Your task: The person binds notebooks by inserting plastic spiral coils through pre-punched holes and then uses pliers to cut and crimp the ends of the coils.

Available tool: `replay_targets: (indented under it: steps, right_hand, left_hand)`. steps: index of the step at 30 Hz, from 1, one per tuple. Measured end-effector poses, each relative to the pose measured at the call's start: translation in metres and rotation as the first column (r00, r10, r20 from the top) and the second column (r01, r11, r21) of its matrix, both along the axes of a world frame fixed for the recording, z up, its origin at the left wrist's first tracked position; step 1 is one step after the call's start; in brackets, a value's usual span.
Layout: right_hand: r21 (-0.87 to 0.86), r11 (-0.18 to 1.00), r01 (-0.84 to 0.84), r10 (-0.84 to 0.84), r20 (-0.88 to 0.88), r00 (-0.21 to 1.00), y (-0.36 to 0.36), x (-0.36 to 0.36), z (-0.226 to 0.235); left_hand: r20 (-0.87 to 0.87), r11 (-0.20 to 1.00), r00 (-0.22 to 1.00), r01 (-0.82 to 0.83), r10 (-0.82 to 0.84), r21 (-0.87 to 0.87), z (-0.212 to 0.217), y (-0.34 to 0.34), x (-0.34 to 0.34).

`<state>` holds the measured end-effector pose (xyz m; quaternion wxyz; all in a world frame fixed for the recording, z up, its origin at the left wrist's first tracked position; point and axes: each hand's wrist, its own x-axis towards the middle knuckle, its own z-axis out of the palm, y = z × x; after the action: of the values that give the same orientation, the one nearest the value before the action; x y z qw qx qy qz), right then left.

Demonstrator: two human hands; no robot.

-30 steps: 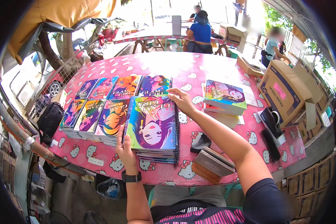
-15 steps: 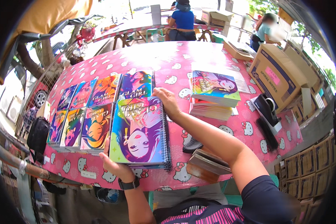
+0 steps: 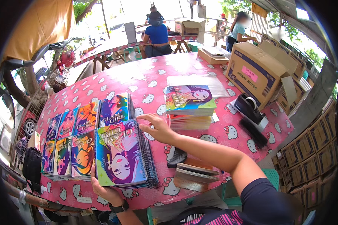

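Observation:
A stack of spiral notebooks [image 3: 118,157] with a colourful illustrated cover lies at the near end of the laid-out notebooks, its black coils facing right. My left hand [image 3: 106,192], a dark watch on its wrist, rests against the stack's near left edge with fingers stretched along it, partly hidden. Just off the stack's far right corner, my right hand [image 3: 156,126] is open, fingers apart and holding nothing. More notebook piles stand in two rows to the left, including an orange-covered one [image 3: 83,150]. Another notebook [image 3: 114,108] lies just beyond the stack.
A taller notebook pile [image 3: 189,99] stands right of centre, beside clear plastic sheets [image 3: 218,85]. Farther right are a tape dispenser [image 3: 248,107], a black brush [image 3: 252,133] and an open carton [image 3: 251,75]. Wooden blocks [image 3: 195,176] lie near me. Two people work beyond the table.
The notebooks between my hands have come down onto a stack beside the rows. My right hand has let go of their coil side and opened. The whole view has shifted.

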<state>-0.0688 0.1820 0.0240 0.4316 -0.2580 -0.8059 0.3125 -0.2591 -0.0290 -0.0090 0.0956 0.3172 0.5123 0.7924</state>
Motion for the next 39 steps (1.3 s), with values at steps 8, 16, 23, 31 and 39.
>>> replay_targets:
  steps: [8, 16, 23, 31, 39]
  right_hand:
    - [-0.044, 0.749, 0.661, -0.655, 0.103, 0.749, 0.067, 0.209, 0.044]
    - [-0.569, 0.63, 0.529, -0.562, 0.135, 0.816, 0.131, 0.234, -0.013]
    - [-0.705, 0.666, 0.243, -0.388, -0.049, 0.921, 0.137, 0.272, -0.023]
    - [-0.392, 0.887, 0.246, -0.377, -0.303, 0.876, 0.117, 0.296, -0.01]
    - [-0.508, 0.753, -0.418, -0.186, -0.773, 0.606, 0.067, 0.307, 0.004]
  left_hand:
    - [-0.095, 0.998, 0.995, -0.02, 0.014, -0.064, -0.003, 0.005, 0.002]
    - [-0.084, 0.99, 0.992, -0.107, 0.099, -0.096, -0.003, -0.001, -0.003]
    - [0.012, 0.997, 0.999, -0.048, 0.049, -0.052, -0.011, 0.008, 0.001]
    - [-0.434, 0.847, 0.848, -0.449, 0.304, -0.285, 0.0, -0.013, -0.013]
    - [-0.687, 0.916, 0.636, -0.385, 0.351, 0.112, 0.122, 0.063, 0.173]
